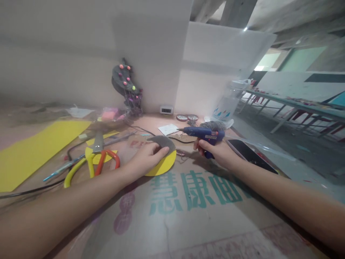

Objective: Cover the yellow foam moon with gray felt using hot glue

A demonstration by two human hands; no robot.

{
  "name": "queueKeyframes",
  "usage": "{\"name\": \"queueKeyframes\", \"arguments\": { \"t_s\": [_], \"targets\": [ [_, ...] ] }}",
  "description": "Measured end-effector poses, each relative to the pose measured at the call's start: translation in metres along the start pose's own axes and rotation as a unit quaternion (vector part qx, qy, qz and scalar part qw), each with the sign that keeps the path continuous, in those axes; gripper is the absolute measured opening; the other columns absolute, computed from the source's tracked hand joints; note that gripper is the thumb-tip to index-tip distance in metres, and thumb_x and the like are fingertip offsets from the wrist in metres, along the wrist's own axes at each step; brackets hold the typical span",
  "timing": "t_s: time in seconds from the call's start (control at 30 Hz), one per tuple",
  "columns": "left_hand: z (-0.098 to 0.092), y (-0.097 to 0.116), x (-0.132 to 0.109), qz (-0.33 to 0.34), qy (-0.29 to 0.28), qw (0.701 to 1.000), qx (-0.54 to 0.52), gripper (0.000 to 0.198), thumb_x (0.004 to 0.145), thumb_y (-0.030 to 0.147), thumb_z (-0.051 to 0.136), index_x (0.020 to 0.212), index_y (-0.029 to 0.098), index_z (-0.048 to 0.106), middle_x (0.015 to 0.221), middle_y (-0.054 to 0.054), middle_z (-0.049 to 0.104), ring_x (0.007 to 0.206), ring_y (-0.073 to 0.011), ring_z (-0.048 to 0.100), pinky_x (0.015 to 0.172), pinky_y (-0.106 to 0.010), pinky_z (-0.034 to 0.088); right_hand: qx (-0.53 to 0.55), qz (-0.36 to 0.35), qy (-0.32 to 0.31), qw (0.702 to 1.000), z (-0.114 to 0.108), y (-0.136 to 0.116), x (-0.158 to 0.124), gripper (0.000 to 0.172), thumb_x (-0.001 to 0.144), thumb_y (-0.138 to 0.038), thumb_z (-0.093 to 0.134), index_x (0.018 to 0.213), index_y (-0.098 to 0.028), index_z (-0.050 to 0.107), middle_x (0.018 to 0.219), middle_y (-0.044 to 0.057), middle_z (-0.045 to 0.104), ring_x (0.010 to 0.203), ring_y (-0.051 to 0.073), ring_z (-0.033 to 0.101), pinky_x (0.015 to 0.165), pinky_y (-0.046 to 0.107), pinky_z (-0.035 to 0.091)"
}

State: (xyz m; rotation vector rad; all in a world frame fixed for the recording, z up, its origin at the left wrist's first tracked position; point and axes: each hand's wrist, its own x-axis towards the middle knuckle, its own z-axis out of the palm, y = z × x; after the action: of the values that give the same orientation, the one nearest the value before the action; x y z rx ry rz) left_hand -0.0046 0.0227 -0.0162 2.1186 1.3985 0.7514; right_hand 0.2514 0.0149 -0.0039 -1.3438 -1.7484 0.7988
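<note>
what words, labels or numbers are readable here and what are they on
"慧康面": green characters on the table cover; the rest hidden
Too blurred or small to read: purple marks and red print on it; label on the glue gun; small display; bag print

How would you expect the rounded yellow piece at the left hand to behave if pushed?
The yellow piece looks thin, so probably light and perhaps bendable. Its flat shape suggests sliding rather than rolling, though the left hand on it would likely resist.
</note>
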Motion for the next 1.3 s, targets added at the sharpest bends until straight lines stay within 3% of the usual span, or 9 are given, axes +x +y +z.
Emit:
{"name": "queueKeyframes", "arguments": {
  "t_s": [0.23,0.47,0.7,0.93,1.3],
  "targets": [
    [0.000,-0.004,-0.001,-0.014,0.034,0.999,0.026,0.047,0.082,0.061,0.042,0.062,0.019,0.050,0.060,0.000,0.053,0.060,-0.0170,0.049,0.052,-0.029,0.030,-0.041,-0.041,-0.048,0.997,0.000,-0.004,-0.023,0.035,0.083,-0.048,0.051,0.082,-0.019,0.070,0.078,0.004,0.068,0.070,0.017,0.061,0.066,0.028,0.049],
    [0.003,-0.010,-0.001,-0.012,0.061,0.998,0.014,0.049,0.082,0.063,0.042,0.062,0.019,0.049,0.061,0.001,0.054,0.059,-0.0160,0.050,0.053,-0.029,0.032,-0.086,0.028,-0.033,0.995,0.006,-0.007,-0.025,0.031,0.077,-0.047,0.055,0.072,-0.020,0.069,0.072,0.005,0.069,0.068,0.020,0.064,0.065,0.030,0.052],
    [0.001,-0.006,-0.002,0.005,0.071,0.997,0.011,0.046,0.084,0.058,0.043,0.062,0.019,0.049,0.062,0.000,0.054,0.060,-0.0160,0.050,0.055,-0.029,0.033,-0.072,0.029,-0.051,0.996,0.007,-0.001,-0.022,0.036,0.078,-0.051,0.054,0.070,-0.019,0.066,0.069,0.005,0.067,0.066,0.019,0.063,0.063,0.030,0.052],
    [0.001,-0.005,-0.003,-0.022,0.082,0.996,0.037,0.049,0.082,0.062,0.043,0.060,0.019,0.046,0.058,0.002,0.052,0.053,-0.0139,0.047,0.051,-0.028,0.030,-0.062,0.068,-0.035,0.995,0.009,0.003,-0.021,0.039,0.075,-0.056,0.055,0.072,-0.018,0.065,0.073,0.006,0.067,0.070,0.020,0.063,0.067,0.031,0.052],
    [0.000,-0.003,-0.003,-0.005,0.087,0.996,0.035,0.046,0.082,0.059,0.045,0.059,0.020,0.047,0.059,0.001,0.054,0.054,-0.0139,0.047,0.049,-0.028,0.030,-0.095,0.079,-0.026,0.992,0.008,0.006,-0.023,0.045,0.072,-0.060,0.057,0.071,-0.016,0.065,0.072,0.007,0.068,0.070,0.021,0.063,0.066,0.031,0.052]
  ]
}}
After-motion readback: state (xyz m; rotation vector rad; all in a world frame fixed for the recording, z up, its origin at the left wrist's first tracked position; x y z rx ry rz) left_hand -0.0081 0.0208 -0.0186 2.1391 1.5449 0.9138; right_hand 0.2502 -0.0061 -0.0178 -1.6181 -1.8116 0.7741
